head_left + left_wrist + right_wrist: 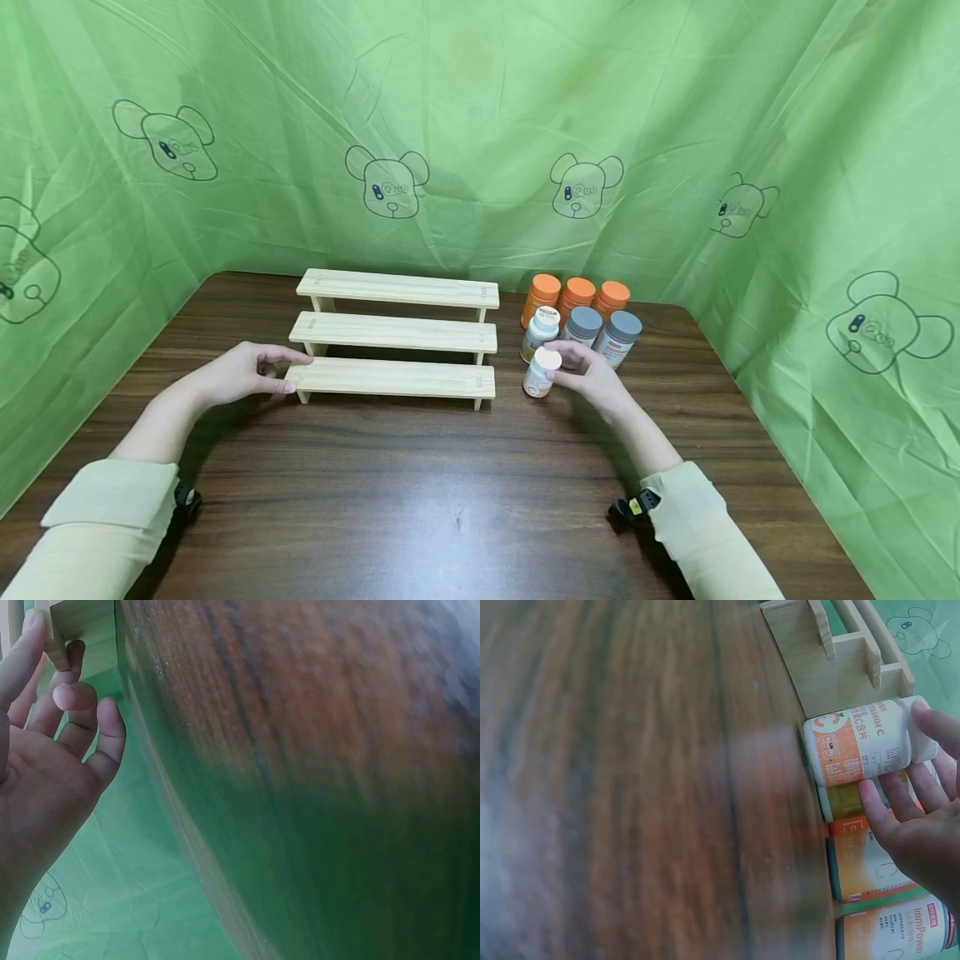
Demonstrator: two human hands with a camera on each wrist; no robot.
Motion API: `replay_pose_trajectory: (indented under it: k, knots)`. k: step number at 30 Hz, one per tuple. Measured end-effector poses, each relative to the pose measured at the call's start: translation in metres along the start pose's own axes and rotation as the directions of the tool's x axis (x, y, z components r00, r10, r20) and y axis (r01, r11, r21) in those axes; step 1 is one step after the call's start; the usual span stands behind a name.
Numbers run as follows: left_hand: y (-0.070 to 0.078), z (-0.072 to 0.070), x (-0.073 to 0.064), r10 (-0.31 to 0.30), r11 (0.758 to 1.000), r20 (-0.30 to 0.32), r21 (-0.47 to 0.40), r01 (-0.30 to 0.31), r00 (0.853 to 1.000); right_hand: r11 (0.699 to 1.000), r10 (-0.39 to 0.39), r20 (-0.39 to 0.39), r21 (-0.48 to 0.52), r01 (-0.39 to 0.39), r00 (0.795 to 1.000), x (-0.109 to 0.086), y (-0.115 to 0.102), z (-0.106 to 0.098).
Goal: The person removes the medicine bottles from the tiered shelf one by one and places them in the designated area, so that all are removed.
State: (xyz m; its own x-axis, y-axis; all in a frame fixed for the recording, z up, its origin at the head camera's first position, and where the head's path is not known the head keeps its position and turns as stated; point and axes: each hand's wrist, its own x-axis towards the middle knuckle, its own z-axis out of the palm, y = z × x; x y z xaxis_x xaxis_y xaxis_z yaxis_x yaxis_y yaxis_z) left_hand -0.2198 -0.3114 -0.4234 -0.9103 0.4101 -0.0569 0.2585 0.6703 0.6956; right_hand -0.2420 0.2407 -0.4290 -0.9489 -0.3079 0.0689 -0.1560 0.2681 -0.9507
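My left hand (243, 372) is at the left end of a three-step wooden display stand (397, 377). In the left wrist view, thumb and fingers pinch the end of its lowest board (82, 626), and the other fingers curl loosely below. My right hand (592, 382) holds a small white vitamin C bottle (538, 375) with an orange-and-white label, thumb on one side near the cap and fingers on the other. The right wrist view shows this bottle (862, 742) with its base close to the table. Just behind it stands another white-capped bottle (542, 329).
Two grey-capped bottles (621, 333) stand beside the white-capped one, right behind my right hand. Three orange-capped bottles (577, 293) form the back row. The dark wooden table (420, 500) is enclosed by a green curtain (480, 100) at the back and sides.
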Motion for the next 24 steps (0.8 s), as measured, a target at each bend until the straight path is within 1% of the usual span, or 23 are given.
replay_pose_trajectory:
  k: [7, 11, 14, 17, 21, 24]
  knots:
    - [-0.0013, 0.0004, 0.0005, 0.000, 1.000, 0.001, 0.000, 0.000, 1.000, 0.999, -0.026, 0.018, 0.030, 0.025, 1.000, 0.0021, 0.0014, 0.0028]
    - [-0.0001, -0.0006, 0.0009, 0.006, 1.000, -0.002, 0.000, -0.006, 1.000, 1.000, -0.001, 0.016, 0.026, 0.001, 1.000, 0.0039, -0.0010, 0.0029]
    - [0.0016, -0.0013, 0.0020, 0.033, 0.999, -0.007, -0.005, -0.033, 0.999, 0.999, 0.027, 0.012, 0.021, -0.028, 1.000, 0.0050, -0.0005, 0.0018]
    - [0.0022, -0.0013, 0.0030, 0.047, 0.999, -0.012, -0.010, -0.047, 0.999, 0.999, 0.039, 0.016, 0.021, -0.039, 0.999, 0.0057, 0.0015, 0.0000]
    - [0.0003, -0.0005, 0.0018, 0.032, 0.999, -0.005, -0.026, -0.032, 0.999, 0.999, 0.021, 0.030, 0.033, -0.022, 0.999, 0.0047, 0.0002, -0.0029]
    - [-0.0011, -0.0006, 0.0000, 0.022, 1.000, -0.003, -0.004, -0.022, 1.000, 0.999, -0.006, 0.037, 0.041, 0.005, 0.999, 0.0016, -0.0048, -0.0068]
